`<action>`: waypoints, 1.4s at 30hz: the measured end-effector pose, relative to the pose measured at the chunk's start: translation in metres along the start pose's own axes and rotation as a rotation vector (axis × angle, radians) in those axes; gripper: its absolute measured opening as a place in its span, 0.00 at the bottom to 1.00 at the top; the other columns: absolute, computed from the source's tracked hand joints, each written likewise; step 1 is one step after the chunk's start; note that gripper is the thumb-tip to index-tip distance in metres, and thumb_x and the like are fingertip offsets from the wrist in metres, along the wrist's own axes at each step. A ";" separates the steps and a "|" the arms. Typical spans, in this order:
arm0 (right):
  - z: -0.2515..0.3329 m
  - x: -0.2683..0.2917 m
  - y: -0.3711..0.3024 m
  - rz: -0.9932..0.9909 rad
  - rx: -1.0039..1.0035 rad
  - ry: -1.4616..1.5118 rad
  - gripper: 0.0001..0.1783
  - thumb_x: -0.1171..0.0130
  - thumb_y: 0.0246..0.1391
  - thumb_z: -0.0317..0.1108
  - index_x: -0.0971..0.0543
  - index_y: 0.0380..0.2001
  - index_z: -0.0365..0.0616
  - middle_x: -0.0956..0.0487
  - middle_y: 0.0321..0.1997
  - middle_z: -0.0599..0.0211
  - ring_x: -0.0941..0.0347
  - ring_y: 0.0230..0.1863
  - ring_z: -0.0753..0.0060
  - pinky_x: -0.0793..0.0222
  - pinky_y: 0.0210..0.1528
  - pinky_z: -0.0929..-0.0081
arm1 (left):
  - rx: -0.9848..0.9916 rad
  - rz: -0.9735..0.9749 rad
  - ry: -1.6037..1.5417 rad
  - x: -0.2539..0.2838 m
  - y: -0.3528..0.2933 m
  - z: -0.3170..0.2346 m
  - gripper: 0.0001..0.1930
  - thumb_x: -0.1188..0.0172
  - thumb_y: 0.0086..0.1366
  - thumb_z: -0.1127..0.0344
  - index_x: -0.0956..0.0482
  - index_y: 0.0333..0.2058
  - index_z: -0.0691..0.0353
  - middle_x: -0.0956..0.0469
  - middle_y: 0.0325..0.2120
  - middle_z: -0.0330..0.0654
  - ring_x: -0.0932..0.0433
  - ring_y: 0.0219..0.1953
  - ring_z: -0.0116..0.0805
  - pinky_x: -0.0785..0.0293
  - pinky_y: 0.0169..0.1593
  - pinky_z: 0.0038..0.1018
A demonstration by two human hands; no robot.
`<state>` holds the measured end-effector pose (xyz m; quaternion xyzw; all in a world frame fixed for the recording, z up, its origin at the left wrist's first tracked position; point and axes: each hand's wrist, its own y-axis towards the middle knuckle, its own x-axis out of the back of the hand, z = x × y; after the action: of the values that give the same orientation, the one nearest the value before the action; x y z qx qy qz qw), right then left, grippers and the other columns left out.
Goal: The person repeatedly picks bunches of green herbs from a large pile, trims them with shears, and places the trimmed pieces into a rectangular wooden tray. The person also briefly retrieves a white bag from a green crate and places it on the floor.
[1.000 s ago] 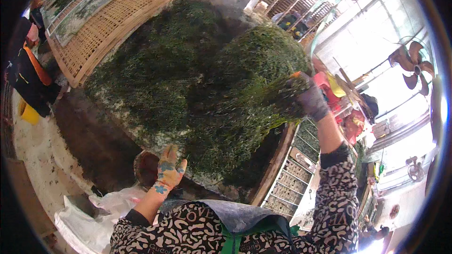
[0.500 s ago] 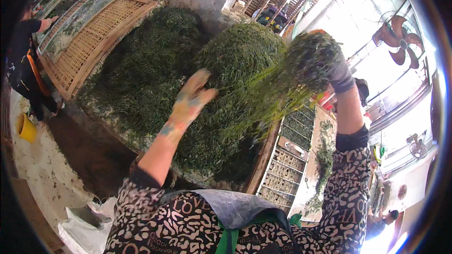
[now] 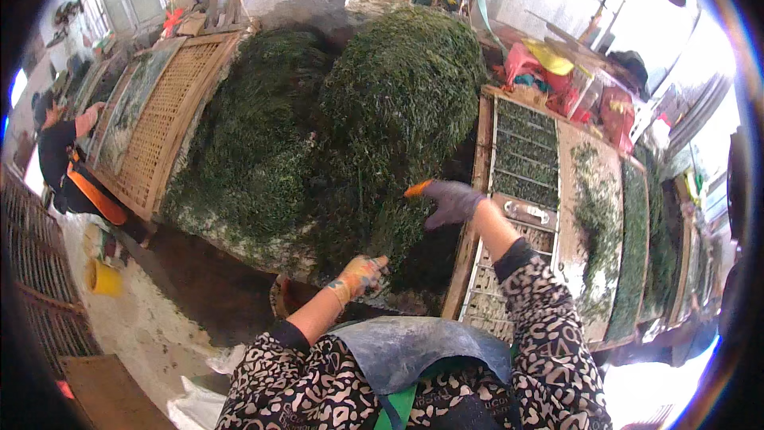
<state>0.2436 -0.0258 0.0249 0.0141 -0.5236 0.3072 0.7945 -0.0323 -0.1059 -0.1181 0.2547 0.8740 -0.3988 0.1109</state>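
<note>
A large heap of stringy dark green plant strands point(image 3: 402, 80) rises in the middle of the worktop, with a lower spread of the same strands point(image 3: 247, 151) to its left. My left hand point(image 3: 362, 275), in a pale, colour-stained glove, is at the near edge of the heap. Its fingers are curled together, and what they hold, if anything, I cannot make out. Just right of the heap's lower part is my right hand point(image 3: 451, 201), in a grey glove with an orange fingertip. Its fingers are apart with nothing between them.
To the right lies a barred metal frame point(image 3: 525, 167), its far sections filled with green strands, beside a pale board point(image 3: 593, 231). A woven bamboo rack point(image 3: 177, 103) leans at left, where another person point(image 3: 68, 147) stands. A yellow bucket point(image 3: 103, 277) sits on the floor.
My right hand has come down and left, and the big clump it held high is out of it. My left hand has moved down toward me, its fingers now curled. The view has turned right.
</note>
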 end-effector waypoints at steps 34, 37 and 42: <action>0.111 0.072 0.008 -0.801 0.537 0.861 0.35 0.29 0.51 0.39 0.30 0.61 0.43 0.20 0.50 0.66 0.24 0.49 0.69 0.28 0.55 0.68 | -0.807 0.311 0.102 -0.139 -0.197 -0.320 0.23 0.54 0.77 0.55 0.22 0.49 0.71 0.16 0.36 0.51 0.17 0.29 0.33 0.19 0.29 0.24; 0.141 0.074 0.026 -0.832 0.666 0.544 0.20 0.37 0.60 0.48 0.22 0.48 0.45 0.18 0.38 0.72 0.23 0.38 0.75 0.25 0.46 0.70 | -0.627 0.465 0.076 -0.117 -0.181 -0.294 0.22 0.51 0.76 0.55 0.23 0.49 0.74 0.17 0.33 0.47 0.27 0.18 0.25 0.33 0.21 0.21; 0.063 -0.009 0.020 -0.235 -0.043 1.033 0.25 0.35 0.60 0.50 0.18 0.53 0.44 0.17 0.39 0.74 0.26 0.38 0.83 0.28 0.40 0.79 | -0.762 0.321 -0.108 -0.030 -0.170 -0.277 0.17 0.48 0.75 0.58 0.22 0.48 0.68 0.21 0.30 0.37 0.40 0.16 0.19 0.43 0.20 0.19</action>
<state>0.1791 -0.0355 0.0395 -0.0968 -0.0648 0.1724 0.9781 -0.0955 -0.0015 0.1851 0.3071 0.9012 -0.0375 0.3036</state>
